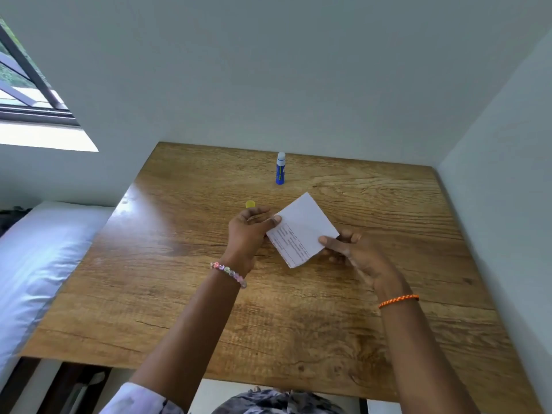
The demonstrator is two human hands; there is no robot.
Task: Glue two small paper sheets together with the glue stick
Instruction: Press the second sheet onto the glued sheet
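White paper sheets (301, 230), thin, light and floppy, hovering just above the wooden table (179, 294), near centre. Being pinched at left edge by left hand (249, 231), at right corner by right hand (352, 249). Best gripping by edges, avoiding creasing. Standing uncapped beyond: glue stick (280, 168).

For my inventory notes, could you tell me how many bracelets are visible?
2: a beaded bracelet on the left wrist, an orange cord bracelet on the right wrist.
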